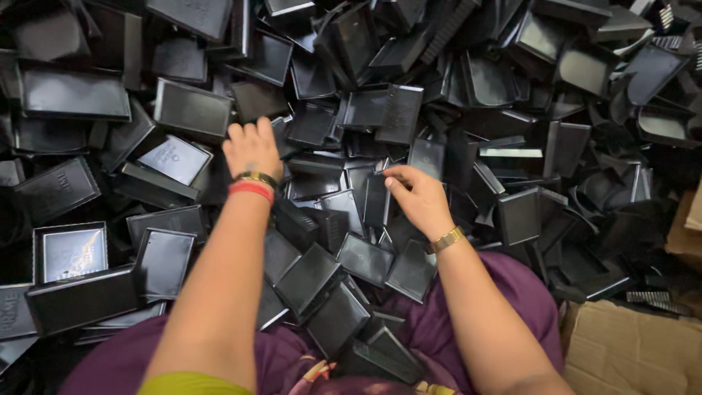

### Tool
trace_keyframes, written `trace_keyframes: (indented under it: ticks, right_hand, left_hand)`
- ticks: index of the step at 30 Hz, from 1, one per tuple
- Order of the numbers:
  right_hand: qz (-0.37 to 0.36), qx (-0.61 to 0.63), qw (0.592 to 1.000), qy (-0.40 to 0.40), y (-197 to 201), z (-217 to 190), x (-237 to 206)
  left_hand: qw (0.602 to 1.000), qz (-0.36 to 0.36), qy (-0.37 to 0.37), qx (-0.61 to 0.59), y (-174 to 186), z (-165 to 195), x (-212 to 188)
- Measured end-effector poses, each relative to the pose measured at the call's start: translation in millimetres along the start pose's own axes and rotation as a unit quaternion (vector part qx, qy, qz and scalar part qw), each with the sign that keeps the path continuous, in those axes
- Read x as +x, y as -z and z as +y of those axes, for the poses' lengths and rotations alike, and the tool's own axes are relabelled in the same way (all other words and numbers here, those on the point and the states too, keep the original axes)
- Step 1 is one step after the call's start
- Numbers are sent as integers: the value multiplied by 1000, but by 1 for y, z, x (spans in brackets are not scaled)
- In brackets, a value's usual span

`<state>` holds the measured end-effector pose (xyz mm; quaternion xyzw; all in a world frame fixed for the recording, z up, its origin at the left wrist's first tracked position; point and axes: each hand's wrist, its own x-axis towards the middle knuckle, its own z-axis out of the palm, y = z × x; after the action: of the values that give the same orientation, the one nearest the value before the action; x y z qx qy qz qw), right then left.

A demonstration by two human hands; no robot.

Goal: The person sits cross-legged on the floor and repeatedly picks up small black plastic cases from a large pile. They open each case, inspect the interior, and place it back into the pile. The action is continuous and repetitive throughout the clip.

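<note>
A big heap of black plastic tray-like boxes fills the view. My left hand (251,148) reaches forward into the heap, fingers curled down over a black box (191,110) at its fingertips; red and gold bangles sit on that wrist. My right hand (418,197), with a gold bangle, pinches the edge of an upright black box (376,199) between thumb and fingers. Several more black boxes (314,281) lie on my purple-clad lap below both arms.
Black boxes (73,252) are piled on all sides, some upside down, some open side up. Ridged black strips (651,298) lie at the right. A brown cardboard box (632,351) sits at the bottom right, another cardboard edge (691,219) at the far right.
</note>
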<state>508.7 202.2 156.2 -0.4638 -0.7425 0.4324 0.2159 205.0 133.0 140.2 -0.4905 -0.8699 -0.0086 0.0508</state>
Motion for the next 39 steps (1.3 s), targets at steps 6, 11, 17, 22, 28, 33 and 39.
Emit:
trace_keyframes:
  ticks: [6,11,17,22,28,33,39]
  right_hand:
    - [30,81,996,-1,4,-8,2]
    - [-6,135,989,54,-9,-10,-1]
    - [-29,44,998,-28,-8,-12,-3]
    - [-93,236,967,14,-12,-23,-8]
    - [-352,564,743,-78,-31,-26,-37]
    - [-302,550,770,-118,-35,-19,-33]
    - [-169,565,806,-50,-35,-32,-28]
  left_hand:
    - [956,-136,132,-223,34,-19,-12]
    - [675,-272,347,-592,14,-23,-40]
    - [521,-256,391,-715,-8,-19,-18]
    - [414,-178,323,-832,35,1,-51]
    - [515,-296,59,-803,101,50,-147]
    - [294,-311,105,-898,97,51,-136]
    - [399,-288,213,-844,75,50,-130]
